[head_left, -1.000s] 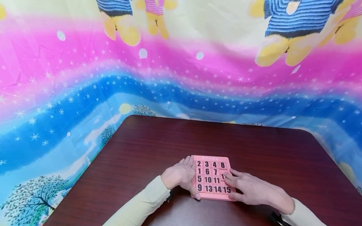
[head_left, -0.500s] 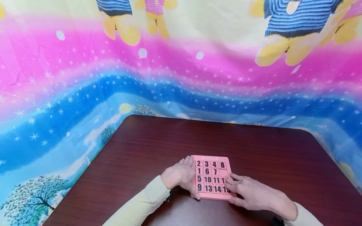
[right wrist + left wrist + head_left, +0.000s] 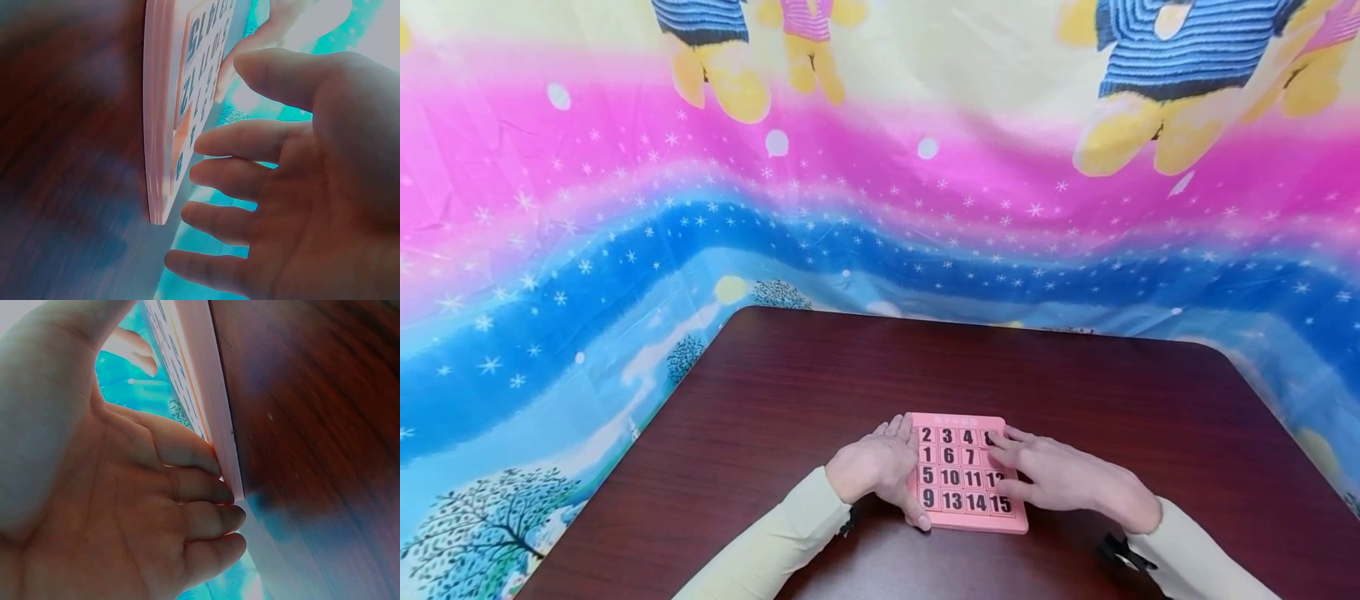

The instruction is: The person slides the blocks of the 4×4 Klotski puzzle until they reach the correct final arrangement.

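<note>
A pink number slide puzzle (image 3: 973, 522) lies flat on the table. Its black-numbered tiles include the 8 tile (image 3: 987, 437) in the top right corner and the 12 tile (image 3: 993, 479) two rows below. Between those two, to the right of the 7 tile (image 3: 971, 457), is an open slot. My left hand (image 3: 880, 467) rests along the puzzle's left edge, its fingertips (image 3: 232, 515) against the frame and its thumb at the near corner. My right hand (image 3: 1063, 473) is over the right edge with fingers extended, the fingertips by the 8 tile; contact is hard to tell.
The dark brown wooden table (image 3: 820, 367) extends around the puzzle on all sides. Behind it hangs a colourful printed cloth (image 3: 880, 192) that reaches down past the table's far and left edges.
The 12 tile has slid down toward me into the third row, leaving the slot above it. My right hand has since moved up to the 8 tile. My left hand has stayed put.
</note>
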The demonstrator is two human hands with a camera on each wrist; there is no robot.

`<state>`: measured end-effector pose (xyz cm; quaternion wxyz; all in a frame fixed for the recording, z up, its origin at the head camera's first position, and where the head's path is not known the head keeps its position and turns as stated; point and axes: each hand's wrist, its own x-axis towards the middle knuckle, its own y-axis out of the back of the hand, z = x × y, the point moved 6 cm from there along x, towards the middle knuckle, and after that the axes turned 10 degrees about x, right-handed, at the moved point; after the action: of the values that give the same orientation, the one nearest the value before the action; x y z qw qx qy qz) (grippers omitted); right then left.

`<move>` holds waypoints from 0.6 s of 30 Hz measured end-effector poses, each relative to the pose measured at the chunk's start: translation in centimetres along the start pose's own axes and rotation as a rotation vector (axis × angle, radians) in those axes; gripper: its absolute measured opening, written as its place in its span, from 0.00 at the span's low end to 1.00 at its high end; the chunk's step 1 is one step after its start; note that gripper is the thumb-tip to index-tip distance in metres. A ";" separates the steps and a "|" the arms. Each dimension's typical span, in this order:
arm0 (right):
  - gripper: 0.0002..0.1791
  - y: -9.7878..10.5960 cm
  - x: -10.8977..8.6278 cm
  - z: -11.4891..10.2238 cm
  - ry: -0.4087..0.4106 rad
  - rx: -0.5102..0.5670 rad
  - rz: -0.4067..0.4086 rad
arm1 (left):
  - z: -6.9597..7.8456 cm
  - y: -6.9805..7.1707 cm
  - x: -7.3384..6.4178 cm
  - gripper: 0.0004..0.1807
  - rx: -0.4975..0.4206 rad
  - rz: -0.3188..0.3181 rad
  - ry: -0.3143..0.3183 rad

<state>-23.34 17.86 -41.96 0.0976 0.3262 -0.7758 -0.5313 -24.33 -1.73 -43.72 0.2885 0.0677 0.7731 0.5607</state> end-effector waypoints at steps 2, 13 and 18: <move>0.34 0.0 0.5 0.3 -0.014 0.000 -0.001 | -0.1 -0.1 0.0 0.74 -0.014 0.002 0.000; 0.34 -0.2 1.5 1.2 -0.014 -0.018 -0.002 | -0.1 0.0 0.0 0.74 -0.008 0.009 0.002; 0.34 -0.3 1.3 1.4 -0.026 -0.005 0.004 | -0.1 -0.1 -0.1 0.74 -0.016 0.007 0.006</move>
<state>-24.95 18.06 -43.13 0.0892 0.3175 -0.7762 -0.5374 -24.28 -1.85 -43.75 0.2847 0.0665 0.7693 0.5681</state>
